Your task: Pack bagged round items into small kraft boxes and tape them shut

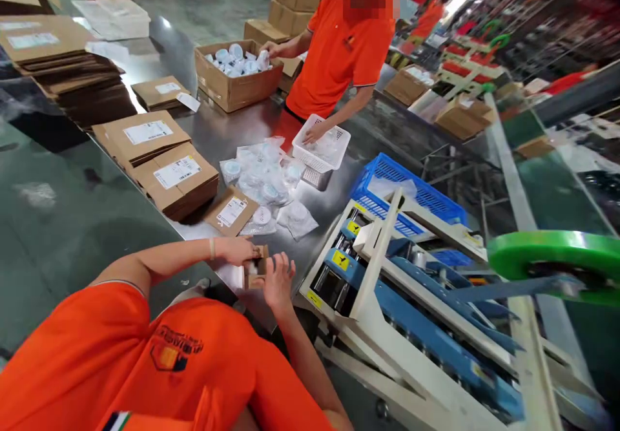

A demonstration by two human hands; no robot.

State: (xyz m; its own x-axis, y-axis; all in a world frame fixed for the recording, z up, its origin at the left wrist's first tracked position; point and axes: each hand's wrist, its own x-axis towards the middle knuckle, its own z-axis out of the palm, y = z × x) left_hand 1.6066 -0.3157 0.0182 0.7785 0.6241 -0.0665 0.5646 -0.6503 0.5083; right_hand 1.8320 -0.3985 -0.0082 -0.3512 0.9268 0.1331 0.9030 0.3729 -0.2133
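Observation:
My left hand (237,250) and my right hand (278,282) both grip a small brown cardboard box (256,269) at the near edge of a steel table (217,121). The box is partly hidden by my fingers, so its contents cannot be seen. Just beyond my hands lies a flat cardboard mailer with a white label (230,211), next to a heap of clear plastic bags (264,179) holding round white items.
Stacks of flat cartons (177,182) lie on the table. A co-worker's hand (314,132) rests in a white plastic basket (322,143), and an open carton (232,75) stands beyond. To the right are a blue crate (407,189), a blue-and-cream machine (402,289) and a green reel (557,256).

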